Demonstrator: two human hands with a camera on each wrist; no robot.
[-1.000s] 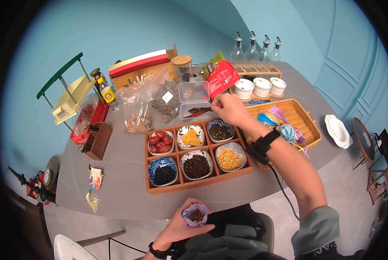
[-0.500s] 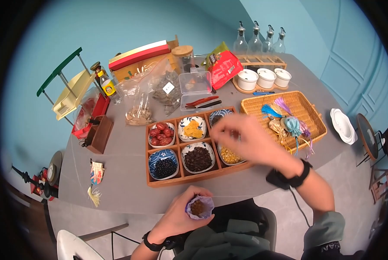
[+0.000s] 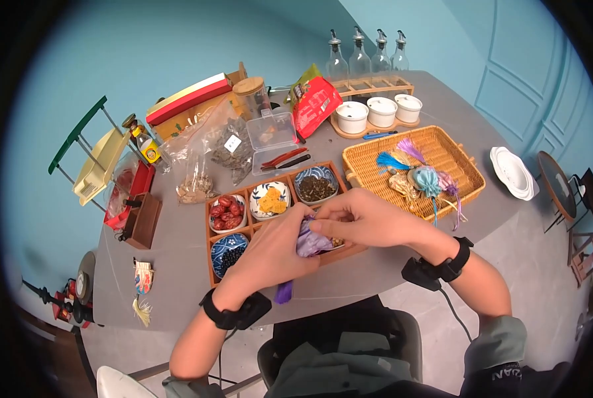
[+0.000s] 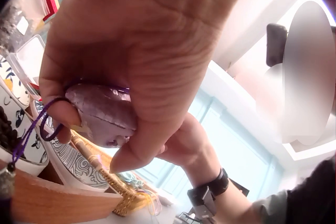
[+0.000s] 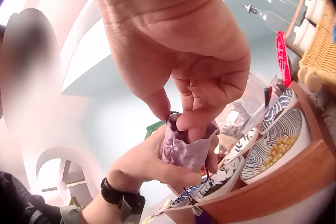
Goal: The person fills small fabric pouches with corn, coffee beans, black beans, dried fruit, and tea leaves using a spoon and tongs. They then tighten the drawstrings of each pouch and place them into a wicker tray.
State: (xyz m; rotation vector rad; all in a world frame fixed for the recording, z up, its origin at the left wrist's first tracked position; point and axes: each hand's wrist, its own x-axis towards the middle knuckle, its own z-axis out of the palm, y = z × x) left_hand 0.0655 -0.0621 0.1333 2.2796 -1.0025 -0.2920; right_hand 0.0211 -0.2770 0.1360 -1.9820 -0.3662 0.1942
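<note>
— Now back from the far clear plastic box [image 3: 272, 134]: right hand [image 3: 362, 217] meets left hand [image 3: 270, 255], fingertips pinching into the open mouth of the small lilac fabric pouch [image 3: 309, 242].

— And the left?

— Wrapped round the pouch body, raised from the lap to just above the wooden tray of six patterned bowls [image 3: 253, 229]. Looks like another pinch of filling going in; purple cord [image 4: 32, 132] dangling loose below.

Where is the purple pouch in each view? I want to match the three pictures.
Head: purple pouch at centre, between both hands, over the wooden tray.
Left wrist: left of centre, gripped by the left hand.
Right wrist: below centre, its mouth pinched by the right hand.
Shared landmark: the wooden tray.
</note>
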